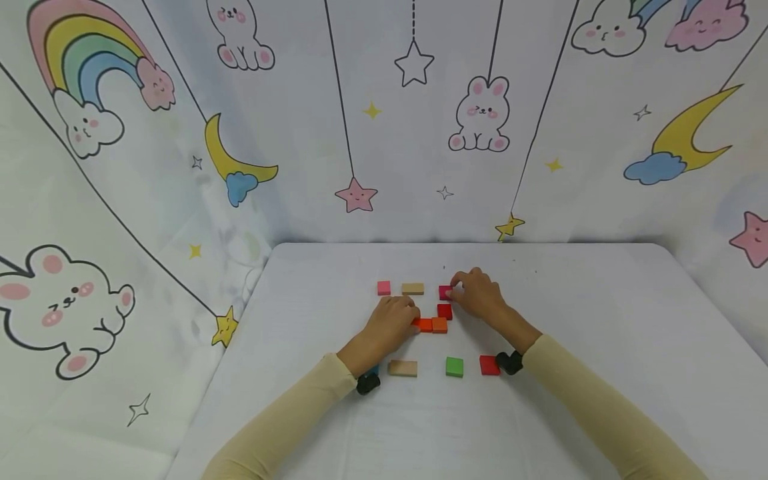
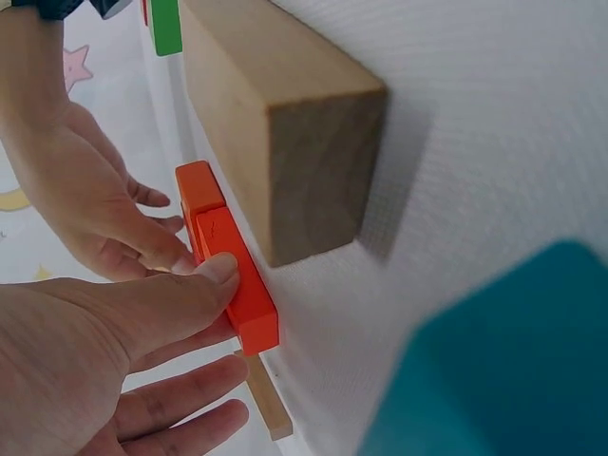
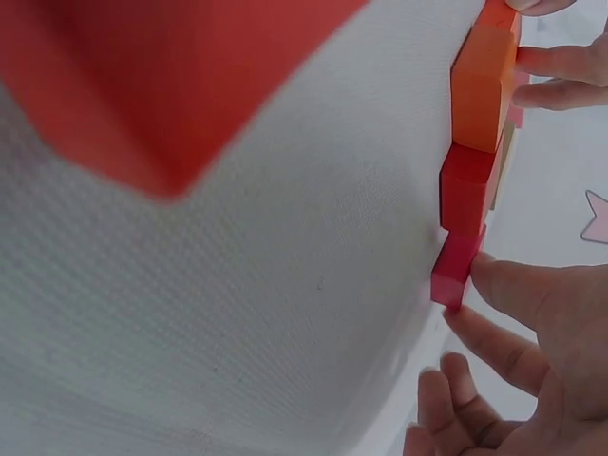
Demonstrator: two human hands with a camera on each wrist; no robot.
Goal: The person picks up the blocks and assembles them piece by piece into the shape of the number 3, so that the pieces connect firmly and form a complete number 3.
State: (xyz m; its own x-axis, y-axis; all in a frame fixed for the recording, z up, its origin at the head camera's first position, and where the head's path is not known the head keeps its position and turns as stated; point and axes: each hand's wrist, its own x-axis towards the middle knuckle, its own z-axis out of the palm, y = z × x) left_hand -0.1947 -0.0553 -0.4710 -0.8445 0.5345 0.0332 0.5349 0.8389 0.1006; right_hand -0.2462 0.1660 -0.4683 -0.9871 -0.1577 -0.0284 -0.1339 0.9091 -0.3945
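My left hand pinches a red-orange block between thumb and fingers. That block lies end to end with an orange block. A red block stands behind the orange one, and a crimson block follows at the far end, so together they form an L-shaped row. My right hand has its thumb and index finger at the crimson block, pinching it close against the red one. The other right fingers are bent and off the blocks in the right wrist view.
Behind the row lie a pink block and a wooden block. Nearer the person are another wooden block, a green block and a red rectangular block. A teal block sits partly hidden under the left wrist.
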